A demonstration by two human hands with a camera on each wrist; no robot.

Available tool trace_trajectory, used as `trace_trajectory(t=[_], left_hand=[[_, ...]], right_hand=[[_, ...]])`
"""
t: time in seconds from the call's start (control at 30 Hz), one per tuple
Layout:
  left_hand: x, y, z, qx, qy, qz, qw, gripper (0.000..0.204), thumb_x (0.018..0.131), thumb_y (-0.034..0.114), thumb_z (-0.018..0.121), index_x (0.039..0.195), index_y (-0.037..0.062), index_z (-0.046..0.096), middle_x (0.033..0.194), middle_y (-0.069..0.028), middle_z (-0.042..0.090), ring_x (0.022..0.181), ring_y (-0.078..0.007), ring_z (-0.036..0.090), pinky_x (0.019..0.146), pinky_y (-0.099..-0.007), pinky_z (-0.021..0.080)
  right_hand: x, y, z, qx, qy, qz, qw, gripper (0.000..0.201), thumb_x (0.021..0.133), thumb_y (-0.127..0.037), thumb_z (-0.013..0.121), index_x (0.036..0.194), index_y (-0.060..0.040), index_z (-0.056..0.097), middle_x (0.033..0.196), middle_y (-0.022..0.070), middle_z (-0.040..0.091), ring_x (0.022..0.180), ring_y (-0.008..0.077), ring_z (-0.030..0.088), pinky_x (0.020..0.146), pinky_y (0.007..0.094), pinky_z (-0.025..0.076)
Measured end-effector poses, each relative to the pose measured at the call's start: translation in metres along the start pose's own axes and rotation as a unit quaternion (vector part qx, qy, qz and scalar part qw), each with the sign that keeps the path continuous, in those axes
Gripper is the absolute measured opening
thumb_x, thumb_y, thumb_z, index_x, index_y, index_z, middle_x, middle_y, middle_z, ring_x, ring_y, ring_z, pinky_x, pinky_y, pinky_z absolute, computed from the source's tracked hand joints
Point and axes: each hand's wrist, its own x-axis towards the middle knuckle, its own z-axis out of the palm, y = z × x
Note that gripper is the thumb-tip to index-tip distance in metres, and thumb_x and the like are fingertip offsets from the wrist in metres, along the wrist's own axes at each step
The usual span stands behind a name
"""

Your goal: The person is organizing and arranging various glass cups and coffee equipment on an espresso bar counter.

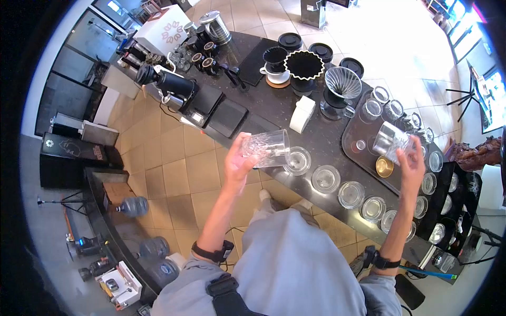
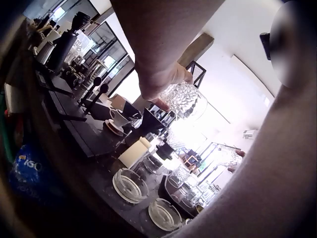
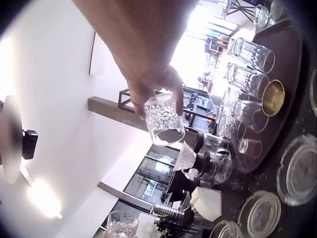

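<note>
My left hand (image 1: 236,163) grips a clear cut-glass tumbler (image 1: 272,148) by its patterned base end, the rim turned to the right, above the counter's front edge. In the right wrist view, my right hand (image 3: 156,82) holds a similar tumbler (image 3: 164,119) by its base, mouth downward. That tumbler is over the dark tray (image 1: 352,138), which carries several more glasses (image 1: 371,109), a small gold cup (image 1: 384,166) and a tiny clear glass (image 1: 360,145). Round glass dishes (image 1: 326,179) line the counter edge below both hands.
Behind the tumblers stand a glass dripper on a server (image 1: 341,87), a black ridged dripper (image 1: 304,66) and a white paper-like stack (image 1: 302,114). A black grinder (image 1: 168,81) and dark scales (image 1: 227,117) occupy the left side. A black rack (image 1: 450,210) stands at the right end.
</note>
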Motion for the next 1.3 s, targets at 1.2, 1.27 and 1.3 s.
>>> trace_trajectory(t=[1.2,1.27,1.3], left_hand=[[0.267,0.125,-0.255,0.442,0.088,0.265,0.852,0.059,0.073,0.021,0.083,0.128,0.016,0.061,0.103,-0.0156,0.064,0.096,-0.029,0.063,0.088,-0.0389,0.05],[0.283,0.123,-0.254,0.454,0.091,0.262,0.847,0.059,0.073,0.022,0.083,0.128,0.0156,0.06,0.104,-0.0161,0.064,0.096,-0.0294,0.063,0.088,-0.039,0.05],[0.292,0.124,-0.252,0.458,0.098,0.263,0.844,0.06,0.073,0.022,0.083,0.128,0.0151,0.06,0.104,-0.0166,0.063,0.097,-0.0299,0.063,0.088,-0.0391,0.05]], right_hand=[[-0.106,-0.071,0.35,0.204,-0.062,0.002,0.977,0.062,0.084,0.003,0.068,0.142,-0.0014,0.047,0.122,0.0115,0.055,0.106,0.0175,0.063,0.091,0.029,0.051],[-0.099,-0.076,0.355,0.224,-0.069,0.013,0.972,0.062,0.084,0.003,0.069,0.142,-0.0011,0.047,0.122,0.0117,0.055,0.105,0.0174,0.063,0.092,0.0295,0.051],[-0.093,-0.08,0.357,0.239,-0.076,0.015,0.968,0.063,0.083,0.002,0.071,0.141,-0.0008,0.046,0.122,0.012,0.056,0.105,0.0173,0.062,0.092,0.03,0.051]])
